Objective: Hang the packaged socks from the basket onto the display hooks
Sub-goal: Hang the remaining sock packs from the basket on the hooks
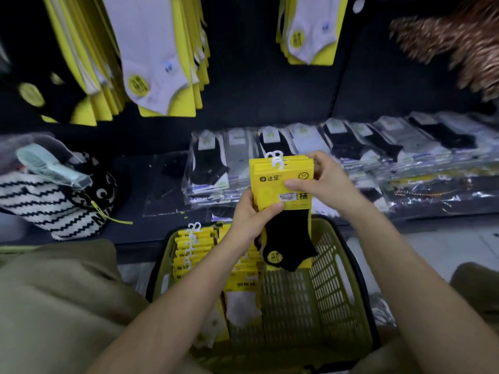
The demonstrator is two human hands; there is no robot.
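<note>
Head view: a stack of yellow sock packs [293, 225] is held upright just above the green basket [334, 268]. It is gripped at its lower left edge by the left hand [251, 214] and pinched near the top by the right hand [321, 182]. More packs [191, 252] are stacked in the basket's left side.

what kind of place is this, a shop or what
Most likely a shop's sock aisle: carded socks hang in rows on the dark display wall, bagged socks lie stacked on the shelf below, and a green basket holds more packs. The left hand and right hand grip one bundle.
</note>
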